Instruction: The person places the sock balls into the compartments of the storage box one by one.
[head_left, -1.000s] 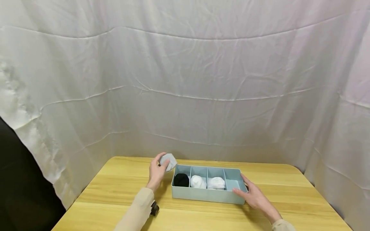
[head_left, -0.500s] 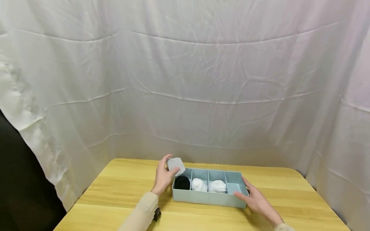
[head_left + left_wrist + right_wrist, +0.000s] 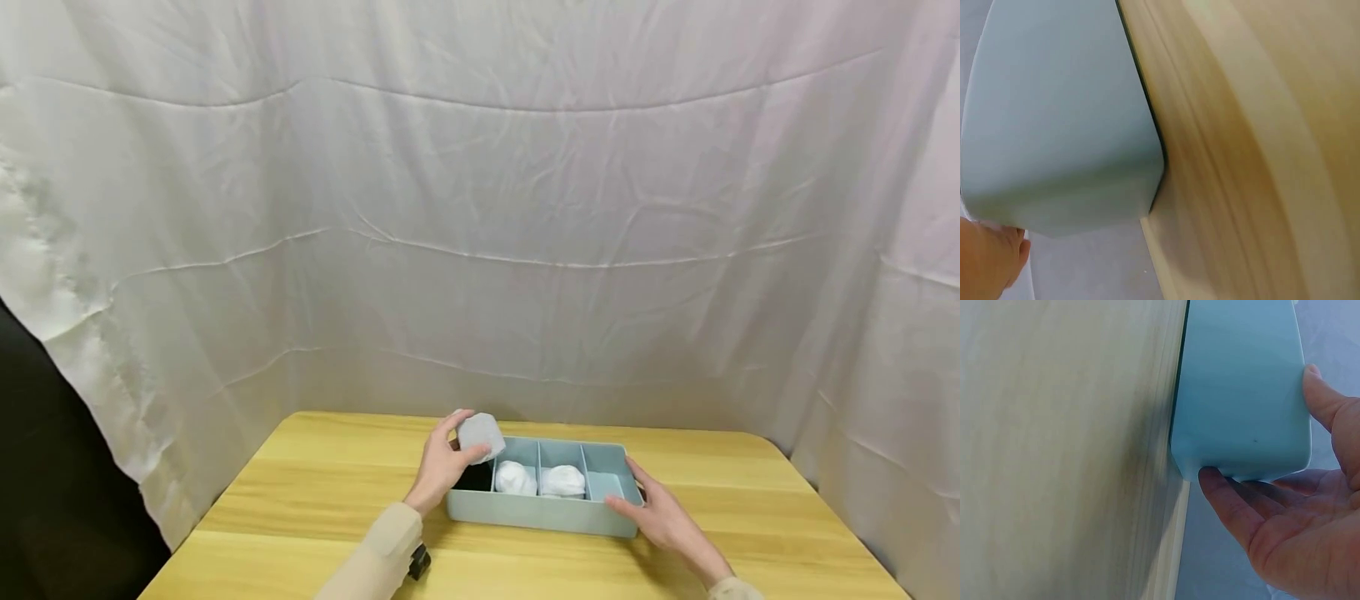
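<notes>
My left hand (image 3: 441,462) pinches a light grey folded cloth bundle (image 3: 481,437) between thumb and fingers, above the left end of a pale blue divided box (image 3: 540,513). A black cloth bundle (image 3: 474,477) in the leftmost compartment is partly hidden by that hand. White cloth bundles (image 3: 515,478) sit in the two middle compartments, and the bare floor of the rightmost one shows. At the box's right end, my right hand (image 3: 663,512) grips it, thumb over the front rim. In the right wrist view, the fingers (image 3: 1235,503) press the end wall.
The box stands on a light wooden table (image 3: 315,467) with rounded far corners. Grey-white curtains (image 3: 540,317) hang behind and at both sides. A dark area (image 3: 60,467) lies beyond the curtain at the left. A black wrist device (image 3: 420,562) shows under the left sleeve.
My left hand has moved right with the grey cloth bundle, from beside the box to over its leftmost compartment. The right hand keeps its grip on the box's right end.
</notes>
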`<state>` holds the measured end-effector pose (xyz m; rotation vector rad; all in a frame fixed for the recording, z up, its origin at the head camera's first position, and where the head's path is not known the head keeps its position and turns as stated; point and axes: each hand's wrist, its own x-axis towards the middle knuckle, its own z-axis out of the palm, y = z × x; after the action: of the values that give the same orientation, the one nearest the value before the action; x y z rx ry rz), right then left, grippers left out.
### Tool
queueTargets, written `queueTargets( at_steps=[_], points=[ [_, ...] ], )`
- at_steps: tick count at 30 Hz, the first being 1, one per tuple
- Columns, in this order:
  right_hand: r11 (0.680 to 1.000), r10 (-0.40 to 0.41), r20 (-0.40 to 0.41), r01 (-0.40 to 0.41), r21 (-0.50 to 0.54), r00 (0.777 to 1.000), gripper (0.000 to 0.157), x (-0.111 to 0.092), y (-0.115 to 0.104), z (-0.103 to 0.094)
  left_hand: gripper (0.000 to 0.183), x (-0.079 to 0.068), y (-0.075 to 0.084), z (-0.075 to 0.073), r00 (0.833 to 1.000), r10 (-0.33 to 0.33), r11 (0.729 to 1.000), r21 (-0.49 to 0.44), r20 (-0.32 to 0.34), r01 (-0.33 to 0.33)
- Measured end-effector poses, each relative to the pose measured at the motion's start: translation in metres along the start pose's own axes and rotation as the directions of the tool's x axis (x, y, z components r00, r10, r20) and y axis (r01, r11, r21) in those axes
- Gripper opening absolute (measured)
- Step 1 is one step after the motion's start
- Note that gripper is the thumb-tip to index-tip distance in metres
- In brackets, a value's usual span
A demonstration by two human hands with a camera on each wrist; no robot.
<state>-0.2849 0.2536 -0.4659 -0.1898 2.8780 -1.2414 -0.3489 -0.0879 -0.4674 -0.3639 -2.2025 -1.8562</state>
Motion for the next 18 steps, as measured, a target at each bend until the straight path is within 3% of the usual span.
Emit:
queueTargets(
  at_steps=[8,18],
  points=[
    [1.0,-0.018,-0.006,0.018,0.006,1.0,0.088,-0.002,-0.002,-0.002,0.055,0.001,0.005,0.005,0.999,0.009,0.994,0.108,0.032,-0.013],
    [1.0,-0.02,-0.01,0.02,0.023,1.0,0.087,-0.003,-0.001,-0.002,0.055,0.003,0.013,0.013,0.989,0.015,0.994,0.1,0.148,-0.03]
  ],
)
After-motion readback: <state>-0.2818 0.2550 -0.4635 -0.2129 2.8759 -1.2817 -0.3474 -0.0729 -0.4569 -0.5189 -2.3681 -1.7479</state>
